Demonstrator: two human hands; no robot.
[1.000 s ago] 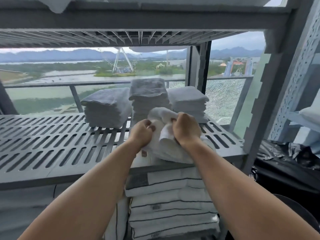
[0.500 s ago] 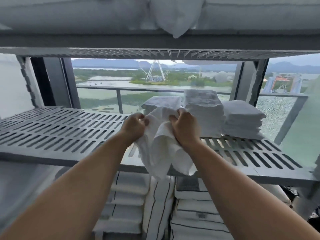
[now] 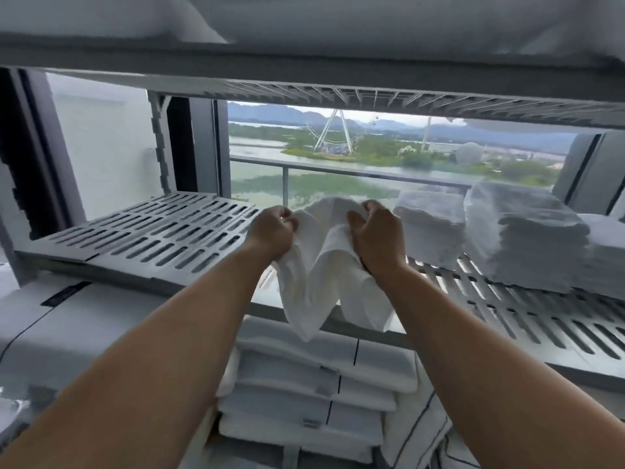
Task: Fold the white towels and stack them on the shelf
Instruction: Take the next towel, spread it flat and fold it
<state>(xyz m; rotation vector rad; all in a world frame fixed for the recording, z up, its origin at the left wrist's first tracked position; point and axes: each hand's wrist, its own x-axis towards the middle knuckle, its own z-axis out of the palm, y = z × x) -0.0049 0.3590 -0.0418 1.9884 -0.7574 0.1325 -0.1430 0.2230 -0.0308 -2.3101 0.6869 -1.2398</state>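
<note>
The white towel [image 3: 318, 275] hangs unfolded in the air in front of the slotted grey shelf [image 3: 152, 235]. Its top edge is bunched between the two hands and its loose folds drop past the shelf's front rim. The left hand [image 3: 270, 231] grips the towel's left upper corner with its fingers curled tight around the cloth. The right hand [image 3: 377, 236] is clamped on the right upper part in the same way. The two hands are near each other, with a hump of cloth rising between them.

On the right part of the shelf stand folded white towels in piles. There is a low stack [image 3: 429, 228] just beside the right hand, a taller stack [image 3: 521, 238] to its right, and the edge of a third pile [image 3: 605, 252] at the frame's border. The left half of the shelf shows bare slats.

Under the shelf lies a pile of folded white linens [image 3: 314, 377] with thin dark stripes. An upper shelf [image 3: 304, 62] carries more white cloth. Behind the rack, a window shows a railing, water, green land, a Ferris wheel [image 3: 333, 133] and hills.
</note>
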